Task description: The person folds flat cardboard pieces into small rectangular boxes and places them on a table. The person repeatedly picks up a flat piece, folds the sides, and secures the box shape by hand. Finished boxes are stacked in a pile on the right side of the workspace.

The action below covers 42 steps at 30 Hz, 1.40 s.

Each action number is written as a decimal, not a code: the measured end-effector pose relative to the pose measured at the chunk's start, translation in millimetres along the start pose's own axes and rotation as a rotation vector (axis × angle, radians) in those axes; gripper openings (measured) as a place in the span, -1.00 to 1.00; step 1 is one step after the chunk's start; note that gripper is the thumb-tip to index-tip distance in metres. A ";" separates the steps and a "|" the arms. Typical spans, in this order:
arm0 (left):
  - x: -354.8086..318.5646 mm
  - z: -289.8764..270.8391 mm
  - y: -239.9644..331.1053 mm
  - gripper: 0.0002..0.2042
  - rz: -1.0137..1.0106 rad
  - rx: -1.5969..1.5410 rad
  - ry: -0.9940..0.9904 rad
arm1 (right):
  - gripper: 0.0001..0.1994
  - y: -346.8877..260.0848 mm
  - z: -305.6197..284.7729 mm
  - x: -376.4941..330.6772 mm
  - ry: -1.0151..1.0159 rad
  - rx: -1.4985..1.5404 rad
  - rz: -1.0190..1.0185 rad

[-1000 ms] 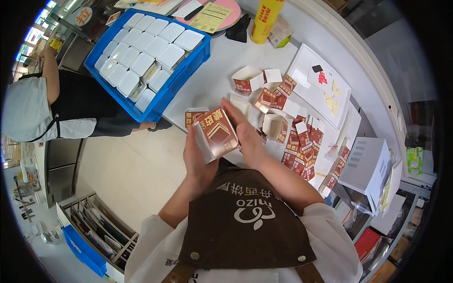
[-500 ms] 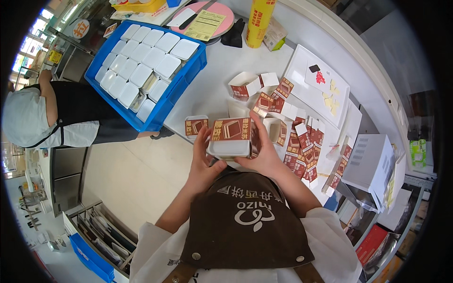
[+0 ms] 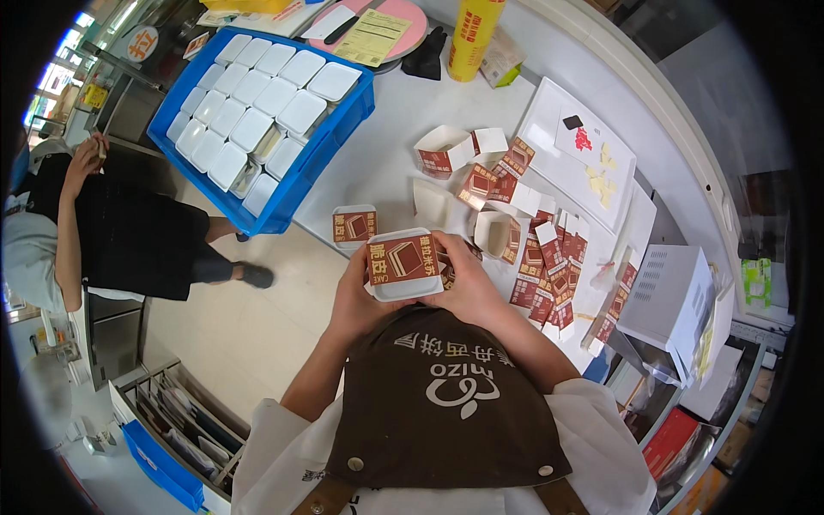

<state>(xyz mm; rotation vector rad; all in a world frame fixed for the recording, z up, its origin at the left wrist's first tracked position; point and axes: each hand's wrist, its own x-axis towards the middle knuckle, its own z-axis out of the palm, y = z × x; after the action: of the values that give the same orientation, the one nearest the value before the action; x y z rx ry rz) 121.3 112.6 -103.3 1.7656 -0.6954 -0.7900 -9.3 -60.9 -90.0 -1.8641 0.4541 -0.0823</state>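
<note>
Centre frame: left hand (image 3: 356, 296) and right hand (image 3: 470, 287) grip a sleeved white box (image 3: 403, 264), fingers curled around its sides.

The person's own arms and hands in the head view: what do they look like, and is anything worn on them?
Both forearms are bare; the left hand and right hand wear no gloves, and no rings or watch can be made out. White short sleeves end near the elbows, under a brown apron with white markings and tan straps.
</note>
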 end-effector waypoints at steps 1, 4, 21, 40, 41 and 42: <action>-1.9 1.2 -9.0 -0.01 -0.013 -0.005 0.012 | -0.07 6.9 4.7 1.0 -0.020 -0.002 0.022; -8.3 10.7 -44.2 -0.06 -0.057 -0.021 0.041 | -0.09 46.1 26.0 3.9 -0.068 -0.029 0.098; 48.6 11.8 -142.4 -0.20 -0.170 0.499 0.120 | -0.30 93.3 71.9 71.0 -0.048 -0.339 0.241; 107.8 -47.0 -139.9 -0.23 -0.048 0.583 -0.284 | -0.02 116.0 43.1 108.0 -0.209 -0.392 0.135; 107.9 -47.9 -141.7 -0.27 -0.031 0.601 -0.285 | -0.01 119.3 43.0 108.7 -0.239 -0.407 0.149; 106.9 -48.5 -143.1 -0.31 -0.015 0.619 -0.286 | -0.04 123.9 42.9 109.1 -0.253 -0.416 0.156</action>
<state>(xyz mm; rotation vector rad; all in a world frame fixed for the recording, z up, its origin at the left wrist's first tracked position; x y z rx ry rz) 237.4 101.0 -247.0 2.2286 -1.2161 -0.9093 70.1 -93.5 -237.4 -2.1999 0.4622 0.3757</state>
